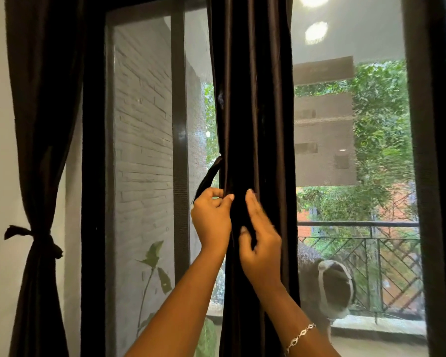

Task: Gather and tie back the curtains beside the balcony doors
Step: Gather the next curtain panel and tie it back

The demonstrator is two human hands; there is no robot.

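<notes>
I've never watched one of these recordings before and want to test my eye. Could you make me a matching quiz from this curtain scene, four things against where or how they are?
Things:
1. curtain by the wall
2. middle curtain
3. tie strip
4. bracelet

States:
A. on the wrist of the right hand
B. already knotted back
C. gripped by the left hand
D. bunched, not yet tied

Pairs: 1-B; 2-D; 3-C; 4-A

Centre curtain (255, 112) gathered, tie strap (208, 177) loose; left curtain (36, 150) tied.
</notes>
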